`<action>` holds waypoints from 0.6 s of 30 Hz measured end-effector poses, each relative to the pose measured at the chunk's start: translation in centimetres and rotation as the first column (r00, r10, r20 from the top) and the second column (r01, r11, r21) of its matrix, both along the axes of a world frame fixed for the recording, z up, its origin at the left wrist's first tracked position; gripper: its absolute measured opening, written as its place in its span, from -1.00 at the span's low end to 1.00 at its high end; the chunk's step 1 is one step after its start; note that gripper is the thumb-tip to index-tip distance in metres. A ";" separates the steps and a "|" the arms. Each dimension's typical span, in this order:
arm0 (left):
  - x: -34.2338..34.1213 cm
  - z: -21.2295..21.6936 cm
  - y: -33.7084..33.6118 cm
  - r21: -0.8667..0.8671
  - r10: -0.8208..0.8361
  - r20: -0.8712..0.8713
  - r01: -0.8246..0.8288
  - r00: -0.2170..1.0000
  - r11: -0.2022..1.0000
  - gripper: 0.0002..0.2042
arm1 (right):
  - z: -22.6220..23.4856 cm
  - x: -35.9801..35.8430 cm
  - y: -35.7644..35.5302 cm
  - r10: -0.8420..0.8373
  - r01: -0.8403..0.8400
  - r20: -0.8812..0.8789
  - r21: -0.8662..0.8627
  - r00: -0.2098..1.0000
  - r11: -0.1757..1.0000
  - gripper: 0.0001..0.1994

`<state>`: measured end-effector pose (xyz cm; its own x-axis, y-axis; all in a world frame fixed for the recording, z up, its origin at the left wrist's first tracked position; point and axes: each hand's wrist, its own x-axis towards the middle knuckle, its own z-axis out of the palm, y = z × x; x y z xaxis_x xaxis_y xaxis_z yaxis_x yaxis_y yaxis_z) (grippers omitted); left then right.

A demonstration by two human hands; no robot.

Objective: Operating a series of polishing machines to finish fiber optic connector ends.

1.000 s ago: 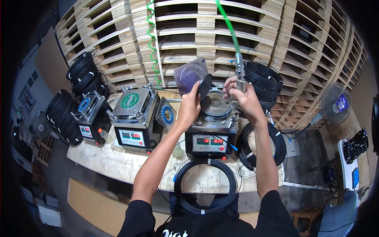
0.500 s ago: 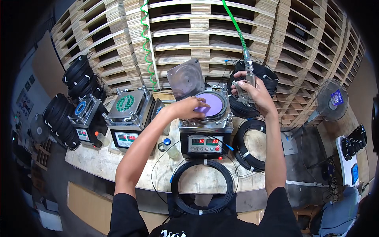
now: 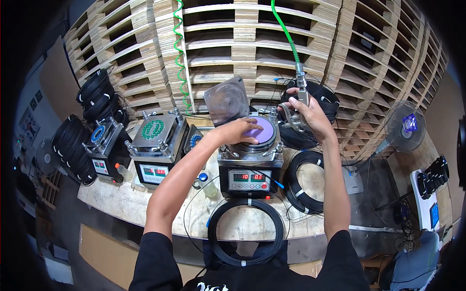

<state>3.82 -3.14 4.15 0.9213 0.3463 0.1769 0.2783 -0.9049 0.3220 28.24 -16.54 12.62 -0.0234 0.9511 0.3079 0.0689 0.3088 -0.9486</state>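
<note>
Both hands work over the middle machine [image 3: 250,167] on the wooden bench [image 3: 126,203]. Left hand [image 3: 241,132] lies flat, fingers spread, on the purple disc [image 3: 264,133] that sits in the machine's round top plate; a second ago this hand held the disc up in the air, and half a second ago it was just reaching the plate. Right hand [image 3: 307,114] is closed around the metal air gun [image 3: 297,109] on the green hose [image 3: 284,29], held just beside the plate's right rim; it has stayed at about the same spot, slightly lower than a second ago. Behind the disc the machine's clear hinged lid [image 3: 226,101] stands tilted open. A black cable coil [image 3: 246,232] lies on the bench in front of the machine, another coil [image 3: 305,182] to its right, and a second machine [image 3: 156,145] stands to the left.
</note>
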 end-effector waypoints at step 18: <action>-2.6 10.9 -5.8 -0.764 0.280 0.544 0.329 0.791 0.556 -0.57 | -1.7 -7.8 1.6 0.328 -0.313 0.298 -0.096 0.897 0.945 -0.59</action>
<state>1.20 -8.91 15.00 0.7513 0.5886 0.2984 -0.2436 -0.1730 0.9543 20.40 -14.93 10.96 -0.4155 0.8887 0.1941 0.2619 0.3212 -0.9101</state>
